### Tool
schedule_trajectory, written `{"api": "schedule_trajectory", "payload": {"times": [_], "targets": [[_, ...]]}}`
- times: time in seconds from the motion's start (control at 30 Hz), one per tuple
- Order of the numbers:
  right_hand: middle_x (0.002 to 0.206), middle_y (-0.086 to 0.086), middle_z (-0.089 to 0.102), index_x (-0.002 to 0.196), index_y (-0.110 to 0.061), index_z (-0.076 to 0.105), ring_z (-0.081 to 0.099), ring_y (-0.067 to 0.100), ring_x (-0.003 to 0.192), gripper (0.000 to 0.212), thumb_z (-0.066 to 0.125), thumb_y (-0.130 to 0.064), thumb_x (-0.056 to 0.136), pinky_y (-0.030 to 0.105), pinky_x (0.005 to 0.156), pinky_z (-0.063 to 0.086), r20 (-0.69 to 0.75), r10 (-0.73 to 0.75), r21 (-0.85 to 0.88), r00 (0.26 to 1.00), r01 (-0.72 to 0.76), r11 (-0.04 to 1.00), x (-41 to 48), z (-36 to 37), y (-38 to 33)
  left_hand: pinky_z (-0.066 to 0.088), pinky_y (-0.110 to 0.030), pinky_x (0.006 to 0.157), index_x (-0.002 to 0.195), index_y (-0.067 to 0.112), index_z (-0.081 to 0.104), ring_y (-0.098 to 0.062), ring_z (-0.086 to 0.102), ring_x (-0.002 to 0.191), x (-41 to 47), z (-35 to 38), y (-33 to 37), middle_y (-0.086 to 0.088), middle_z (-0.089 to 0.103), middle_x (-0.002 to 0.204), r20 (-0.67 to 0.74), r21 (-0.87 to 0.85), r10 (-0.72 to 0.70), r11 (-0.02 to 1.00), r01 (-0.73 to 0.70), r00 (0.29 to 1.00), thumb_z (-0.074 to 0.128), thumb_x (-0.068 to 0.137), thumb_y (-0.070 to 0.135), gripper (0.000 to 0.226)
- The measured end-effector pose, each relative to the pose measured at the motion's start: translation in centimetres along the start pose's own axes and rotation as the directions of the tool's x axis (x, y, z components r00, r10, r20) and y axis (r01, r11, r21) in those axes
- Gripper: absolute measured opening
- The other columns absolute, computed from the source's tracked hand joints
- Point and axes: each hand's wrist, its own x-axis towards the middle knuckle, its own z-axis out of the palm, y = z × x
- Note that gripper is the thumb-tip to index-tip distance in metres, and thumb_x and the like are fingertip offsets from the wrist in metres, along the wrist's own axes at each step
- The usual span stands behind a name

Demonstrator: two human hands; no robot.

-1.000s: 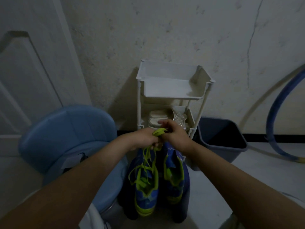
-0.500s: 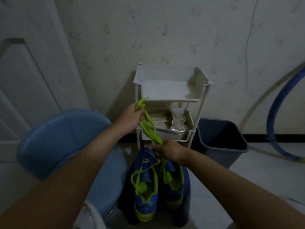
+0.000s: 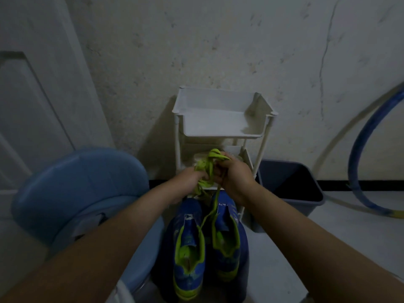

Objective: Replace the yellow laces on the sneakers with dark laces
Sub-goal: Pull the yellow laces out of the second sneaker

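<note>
Yellow-green laces (image 3: 210,169) sit bunched at the centre of the frame, gripped between both hands. The left hand (image 3: 189,178) has its fingers curled round the lower part of the bundle. The right hand (image 3: 235,180) has its fingers closed on the upper part, and a loop sticks up above its knuckles. One strand hangs from the bundle down into the gap between the two blue sneakers (image 3: 190,254), which stand side by side on the floor at lower centre. In this dim light it is hard to tell whether that strand is threaded through an eyelet.

Just behind the hands a white plastic rack (image 3: 218,127) stands against the stained wall (image 3: 218,40). A blue chair (image 3: 76,193) fills the lower left, beside a white door (image 3: 32,95). A dark bin (image 3: 290,189) sits right of the rack, and a blue hose (image 3: 360,149) curves along the right edge.
</note>
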Motion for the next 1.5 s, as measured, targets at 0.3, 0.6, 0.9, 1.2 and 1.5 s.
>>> {"api": "schedule_trajectory", "payload": {"times": [0.3, 0.6, 0.9, 1.2, 1.5], "targets": [[0.087, 0.017, 0.066, 0.093, -0.007, 0.068, 0.061, 0.028, 0.079, 0.034, 0.037, 0.006, 0.09, 0.038, 0.07, 0.054, -0.234, -0.047, -0.377, 0.971, -0.046, 0.925, 2.1, -3.4, -0.3, 0.051, -0.038, 0.081, 0.105, 0.01, 0.052, -0.016, 0.055, 0.06, 0.9, 2.7, 0.1, -0.005, 0.056, 0.071, 0.474, -0.284, -0.058, 0.935, 0.215, 0.879, 0.041, 0.103, 0.019, 0.014], [0.1, 0.02, 0.056, 0.101, -0.007, 0.058, 0.05, 0.032, 0.092, 0.034, 0.054, -0.015, 0.068, 0.044, 0.089, 0.046, 0.117, 0.179, -0.436, 0.977, -0.112, 0.893, 1.5, -7.4, 1.6, 0.055, -0.035, 0.076, 0.095, 0.012, 0.051, -0.016, 0.054, 0.061, 2.6, 1.9, 2.1, -0.005, 0.055, 0.069, 0.324, -0.308, 0.017, 0.947, 0.088, 0.946, 0.047, 0.099, 0.006, 0.008], [0.088, 0.002, 0.073, 0.095, -0.013, 0.071, 0.069, 0.015, 0.083, 0.007, 0.066, -0.012, 0.092, 0.026, 0.077, 0.053, 0.247, 0.266, -0.591, 0.932, -0.072, 0.803, 0.7, -8.8, 3.3, 0.06, -0.042, 0.075, 0.093, 0.011, 0.054, -0.019, 0.058, 0.067, 3.4, 3.2, 3.6, -0.012, 0.058, 0.08, 0.273, -0.58, -0.015, 0.795, 0.178, 0.962, 0.045, 0.099, 0.006, 0.012], [0.086, 0.0, 0.064, 0.095, -0.008, 0.064, 0.06, 0.01, 0.078, 0.007, 0.058, -0.008, 0.092, 0.009, 0.061, 0.043, 0.118, -0.192, -0.824, 0.974, 0.204, 0.528, -0.6, -12.9, 0.2, 0.044, -0.019, 0.062, 0.099, 0.014, 0.058, -0.01, 0.057, 0.075, 3.9, 6.6, 2.4, 0.0, 0.061, 0.087, 0.079, 0.297, 0.044, 0.953, -0.066, 0.996, 0.051, 0.098, 0.01, 0.009], [0.097, 0.009, 0.058, 0.126, -0.017, 0.032, 0.062, 0.021, 0.085, 0.046, 0.058, -0.011, 0.089, 0.035, 0.066, 0.055, -0.055, -0.026, -0.572, 0.998, -0.01, 0.82, 0.6, -17.0, -1.5, 0.057, -0.034, 0.074, 0.101, 0.012, 0.059, -0.021, 0.064, 0.084, 7.5, 15.3, 4.8, -0.01, 0.067, 0.096, 0.282, 0.469, 0.13, 0.846, -0.255, 0.951, 0.045, 0.091, 0.006, 0.018]]}}
